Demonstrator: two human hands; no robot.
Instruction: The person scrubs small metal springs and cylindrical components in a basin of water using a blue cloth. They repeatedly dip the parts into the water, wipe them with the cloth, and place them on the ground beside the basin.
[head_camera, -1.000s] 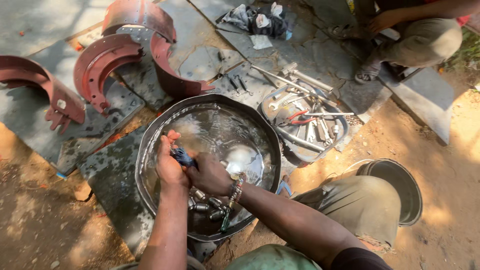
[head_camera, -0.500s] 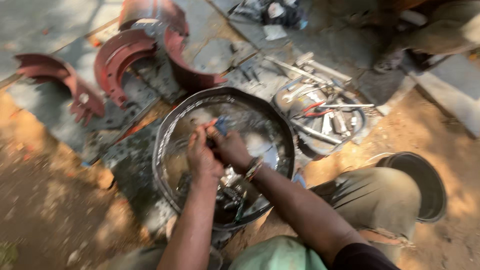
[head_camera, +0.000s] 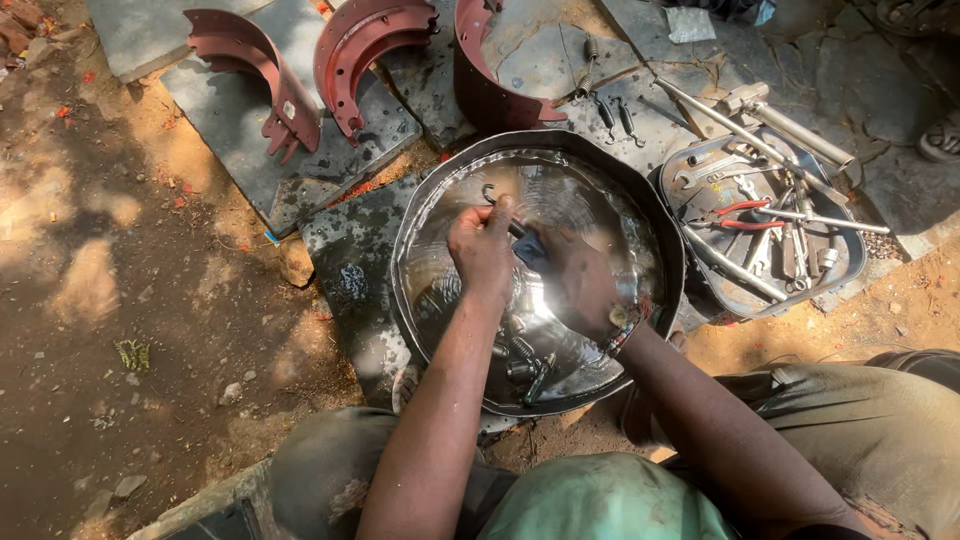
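Holding small part, hands (head_camera: 530, 255) over basin (head_camera: 420, 300) (liquid, springs (head_camera: 520, 360)).

Outdoors — bare dirt ground (head_camera: 120, 330), grey stone slabs (head_camera: 240, 130), hard sunlight, dappled shade at left.

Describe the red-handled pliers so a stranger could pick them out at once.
Start at the big round metal basin of liquid under both hands. Just to its right sits a dark tray heaped with grey wrenches and rods. The pliers lie near its middle, the only tool with red handles.
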